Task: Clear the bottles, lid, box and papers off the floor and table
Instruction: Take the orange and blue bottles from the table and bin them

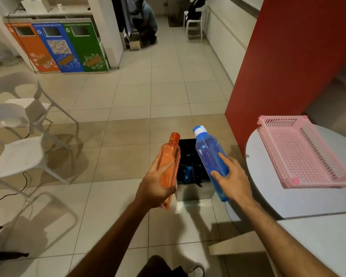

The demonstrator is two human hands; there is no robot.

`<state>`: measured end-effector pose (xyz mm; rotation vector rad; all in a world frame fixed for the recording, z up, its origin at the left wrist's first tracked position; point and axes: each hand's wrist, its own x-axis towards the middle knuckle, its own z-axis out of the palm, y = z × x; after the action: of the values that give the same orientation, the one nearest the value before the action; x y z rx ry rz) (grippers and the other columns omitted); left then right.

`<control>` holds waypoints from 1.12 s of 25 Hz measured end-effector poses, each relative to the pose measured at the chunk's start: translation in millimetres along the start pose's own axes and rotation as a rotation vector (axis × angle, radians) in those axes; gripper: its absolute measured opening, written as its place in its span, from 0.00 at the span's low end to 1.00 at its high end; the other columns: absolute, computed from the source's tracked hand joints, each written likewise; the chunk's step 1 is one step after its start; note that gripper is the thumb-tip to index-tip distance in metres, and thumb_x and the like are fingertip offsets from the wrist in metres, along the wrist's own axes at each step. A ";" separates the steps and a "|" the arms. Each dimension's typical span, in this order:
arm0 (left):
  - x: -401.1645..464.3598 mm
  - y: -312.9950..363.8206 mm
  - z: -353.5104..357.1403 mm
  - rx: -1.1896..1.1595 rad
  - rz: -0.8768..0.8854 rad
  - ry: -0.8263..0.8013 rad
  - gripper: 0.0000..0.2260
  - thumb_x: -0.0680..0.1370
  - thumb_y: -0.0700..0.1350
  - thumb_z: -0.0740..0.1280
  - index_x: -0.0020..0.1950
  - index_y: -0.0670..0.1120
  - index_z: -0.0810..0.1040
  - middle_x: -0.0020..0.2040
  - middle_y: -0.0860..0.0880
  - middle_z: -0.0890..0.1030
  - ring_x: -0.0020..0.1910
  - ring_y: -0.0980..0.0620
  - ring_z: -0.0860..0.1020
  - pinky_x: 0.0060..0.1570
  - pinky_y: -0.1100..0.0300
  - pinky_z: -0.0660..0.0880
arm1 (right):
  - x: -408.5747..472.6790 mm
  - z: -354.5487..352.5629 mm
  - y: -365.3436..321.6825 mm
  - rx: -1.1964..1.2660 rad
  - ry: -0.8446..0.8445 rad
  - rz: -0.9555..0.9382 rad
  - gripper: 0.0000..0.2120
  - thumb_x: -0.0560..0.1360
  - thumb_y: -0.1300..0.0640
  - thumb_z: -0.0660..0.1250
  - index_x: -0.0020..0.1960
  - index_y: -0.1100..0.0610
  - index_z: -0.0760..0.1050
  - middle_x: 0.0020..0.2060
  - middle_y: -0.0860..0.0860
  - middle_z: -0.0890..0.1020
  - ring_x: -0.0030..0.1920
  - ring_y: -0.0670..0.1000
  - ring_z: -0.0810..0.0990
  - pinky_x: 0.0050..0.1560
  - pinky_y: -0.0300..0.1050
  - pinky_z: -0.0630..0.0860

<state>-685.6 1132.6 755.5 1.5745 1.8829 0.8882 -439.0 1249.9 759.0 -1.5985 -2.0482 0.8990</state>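
Note:
My left hand [155, 186] grips an orange plastic bottle [171, 156] around its lower body, neck pointing away from me. My right hand [233, 179] grips a blue bottle [209, 154] with a blue and white cap, also tilted away. Both bottles hang over a small black-lined bin [194, 182] on the floor, where a blue object lies inside. A flat cardboard piece [238, 245] lies on the floor near my right forearm.
A round white table [268, 196] at right carries a pink perforated basket [302, 152]. A red wall panel [288, 56] stands behind it. White chairs [18, 152] are at left. Orange, blue and green recycling bins [56, 47] line the far wall; a person crouches beyond.

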 end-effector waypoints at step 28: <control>345.4 -317.3 166.4 0.194 -0.463 -0.448 0.36 0.67 0.57 0.78 0.72 0.55 0.69 0.75 0.52 0.62 0.64 0.45 0.73 0.56 0.48 0.79 | 354.0 305.5 229.9 0.450 -0.373 1.181 0.28 0.68 0.45 0.79 0.59 0.61 0.74 0.51 0.59 0.82 0.48 0.60 0.83 0.56 0.56 0.80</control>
<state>-827.3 1463.3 411.7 1.2241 1.9117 0.1402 -571.7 1547.0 352.1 -2.4183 -0.7412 1.9597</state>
